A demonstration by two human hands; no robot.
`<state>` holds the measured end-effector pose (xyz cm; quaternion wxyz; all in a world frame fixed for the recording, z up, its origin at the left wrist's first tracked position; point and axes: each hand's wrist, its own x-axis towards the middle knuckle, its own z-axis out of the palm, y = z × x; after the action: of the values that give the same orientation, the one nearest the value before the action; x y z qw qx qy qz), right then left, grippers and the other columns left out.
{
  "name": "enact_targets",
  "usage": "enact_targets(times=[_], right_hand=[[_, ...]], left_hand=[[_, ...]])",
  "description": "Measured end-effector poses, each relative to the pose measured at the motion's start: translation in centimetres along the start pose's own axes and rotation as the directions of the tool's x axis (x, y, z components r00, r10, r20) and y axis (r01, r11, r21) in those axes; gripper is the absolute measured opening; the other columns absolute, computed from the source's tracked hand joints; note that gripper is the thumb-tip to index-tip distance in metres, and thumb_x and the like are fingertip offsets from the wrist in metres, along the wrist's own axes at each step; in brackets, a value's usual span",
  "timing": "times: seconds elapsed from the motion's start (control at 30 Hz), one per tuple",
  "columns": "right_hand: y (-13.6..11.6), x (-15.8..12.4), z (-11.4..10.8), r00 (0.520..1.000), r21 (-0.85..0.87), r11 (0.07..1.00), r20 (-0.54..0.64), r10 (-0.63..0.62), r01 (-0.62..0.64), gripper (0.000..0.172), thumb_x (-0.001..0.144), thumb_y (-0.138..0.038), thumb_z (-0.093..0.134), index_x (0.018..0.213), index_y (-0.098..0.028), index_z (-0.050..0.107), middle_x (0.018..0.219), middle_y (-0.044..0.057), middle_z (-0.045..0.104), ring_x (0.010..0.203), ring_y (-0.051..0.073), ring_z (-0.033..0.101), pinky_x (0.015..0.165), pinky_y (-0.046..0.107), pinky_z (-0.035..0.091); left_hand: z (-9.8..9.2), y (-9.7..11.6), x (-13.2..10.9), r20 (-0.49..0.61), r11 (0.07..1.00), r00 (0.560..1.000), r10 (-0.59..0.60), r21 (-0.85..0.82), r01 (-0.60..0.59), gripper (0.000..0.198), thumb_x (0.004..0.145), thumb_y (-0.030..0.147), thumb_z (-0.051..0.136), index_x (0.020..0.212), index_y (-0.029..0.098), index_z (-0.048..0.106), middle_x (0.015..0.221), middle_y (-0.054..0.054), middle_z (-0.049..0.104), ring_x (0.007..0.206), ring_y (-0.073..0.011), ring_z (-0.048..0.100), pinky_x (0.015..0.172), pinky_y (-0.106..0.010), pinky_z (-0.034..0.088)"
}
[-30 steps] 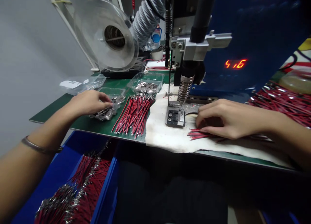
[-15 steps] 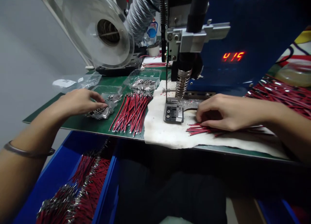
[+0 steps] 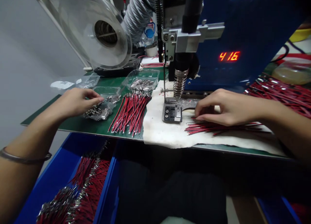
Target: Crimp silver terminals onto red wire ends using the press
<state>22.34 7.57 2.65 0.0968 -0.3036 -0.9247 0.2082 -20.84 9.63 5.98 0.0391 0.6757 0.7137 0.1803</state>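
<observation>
My left hand (image 3: 76, 101) rests on the green bench mat, fingertips at a clear bag of small metal terminals (image 3: 98, 111); whether it pinches one I cannot tell. My right hand (image 3: 224, 106) lies on a white cloth (image 3: 165, 133), fingers pressing on a bunch of red wires (image 3: 213, 127) just right of a metal fixture block (image 3: 172, 113). Above the block hangs the machine's coiled soldering head (image 3: 179, 82). A second fan of red wires (image 3: 131, 113) lies between my hands.
A clear solder reel (image 3: 97, 31) and a ribbed hose stand behind. A tray of terminals (image 3: 143, 83) sits at the back. The blue machine shows a red readout (image 3: 228, 56). More red wires (image 3: 286, 94) pile at right. A blue bin (image 3: 73, 188) of finished wires sits below the bench.
The view has drifted so everything sits a little left and higher. My right hand's fingers have shifted slightly over the red wires. The readout changed from 415 to 416.
</observation>
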Motion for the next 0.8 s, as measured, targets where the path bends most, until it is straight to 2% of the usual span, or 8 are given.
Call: enact_targets(times=[0.1,0.23,0.3,0.43,0.5,0.57,0.67,0.8], right_hand=[[0.0,0.1,0.2,0.997,0.015,1.0,-0.082,-0.013,0.015,0.022,0.098,-0.036,0.056,0.096,-0.02,0.071,0.09,0.002,0.073,0.075,0.014,0.066,0.066,0.024,0.048],[-0.4,0.4,0.6,0.975,0.075,0.996,-0.22,-0.027,0.045,0.025,0.101,-0.04,0.055,0.099,-0.019,0.069,0.094,0.003,0.072,0.078,0.014,0.065,0.071,0.026,0.048],[-0.7,0.7,1.0,0.957,0.124,0.992,-0.289,0.01,0.027,0.028,0.1,-0.044,0.056,0.099,-0.019,0.069,0.092,0.003,0.071,0.077,0.015,0.064,0.069,0.027,0.047],[-1.3,1.3,1.9,0.913,0.158,0.987,-0.403,0.062,0.003,0.03,0.098,-0.046,0.059,0.096,-0.019,0.072,0.089,0.004,0.071,0.076,0.017,0.064,0.067,0.029,0.047],[-1.5,1.5,2.2,0.891,0.13,0.991,-0.453,0.033,0.029,0.026,0.097,-0.042,0.061,0.095,-0.019,0.073,0.09,0.004,0.072,0.077,0.017,0.065,0.068,0.029,0.048],[-1.6,1.7,2.4,0.877,0.091,0.994,-0.481,-0.007,0.058,0.021,0.096,-0.036,0.063,0.096,-0.018,0.074,0.091,0.005,0.072,0.078,0.016,0.066,0.069,0.029,0.05],[-1.6,1.7,2.4,0.868,0.041,0.996,-0.495,-0.043,0.073,0.017,0.095,-0.031,0.064,0.096,-0.018,0.074,0.092,0.005,0.072,0.079,0.016,0.065,0.069,0.028,0.05],[-1.6,1.7,2.4,0.865,-0.002,0.998,-0.5,-0.052,0.058,0.017,0.094,-0.03,0.065,0.097,-0.017,0.076,0.093,0.007,0.071,0.081,0.017,0.065,0.071,0.029,0.05]], left_hand=[[0.1,2.0,-1.1,-0.147,0.997,0.989,-0.009,-0.078,-0.002,0.015,0.088,0.02,0.073,0.075,0.011,0.075,0.054,0.008,0.058,0.054,-0.003,0.043,0.065,-0.02,0.027],[1.8,6.6,-4.7,-0.274,0.911,0.951,0.142,-0.339,-0.233,0.013,0.088,0.024,0.071,0.087,0.014,0.079,0.065,0.002,0.066,0.056,-0.007,0.046,0.056,-0.02,0.032],[3.7,9.1,-6.7,-0.278,0.787,0.946,0.17,-0.539,-0.3,0.013,0.088,0.026,0.07,0.09,0.016,0.079,0.072,-0.001,0.07,0.059,-0.0097,0.051,0.056,-0.022,0.037],[8.1,13.2,-8.9,-0.151,0.401,0.987,0.06,-0.901,-0.162,0.016,0.086,0.032,0.076,0.097,0.021,0.075,0.088,-0.003,0.072,0.066,-0.0118,0.06,0.059,-0.022,0.046],[9.8,14.5,-9.1,-0.074,0.222,0.997,0.014,-0.972,-0.076,0.017,0.082,0.032,0.08,0.092,0.021,0.072,0.092,-0.003,0.072,0.068,-0.0109,0.062,0.061,-0.021,0.049],[11.0,15.3,-9.0,-0.005,0.115,1.0,-0.007,-0.993,-0.004,0.019,0.08,0.033,0.083,0.088,0.02,0.072,0.091,-0.004,0.072,0.072,-0.0111,0.064,0.065,-0.021,0.051],[11.9,15.8,-8.7,0.035,0.065,0.998,-0.043,-0.997,0.038,0.018,0.079,0.034,0.084,0.084,0.019,0.075,0.086,-0.005,0.073,0.074,-0.012,0.065,0.066,-0.021,0.051],[12.2,15.9,-8.7,0.025,0.11,0.998,-0.057,-0.994,0.031,0.015,0.081,0.034,0.081,0.086,0.021,0.078,0.084,-0.005,0.073,0.07,-0.0123,0.063,0.058,-0.022,0.047]])
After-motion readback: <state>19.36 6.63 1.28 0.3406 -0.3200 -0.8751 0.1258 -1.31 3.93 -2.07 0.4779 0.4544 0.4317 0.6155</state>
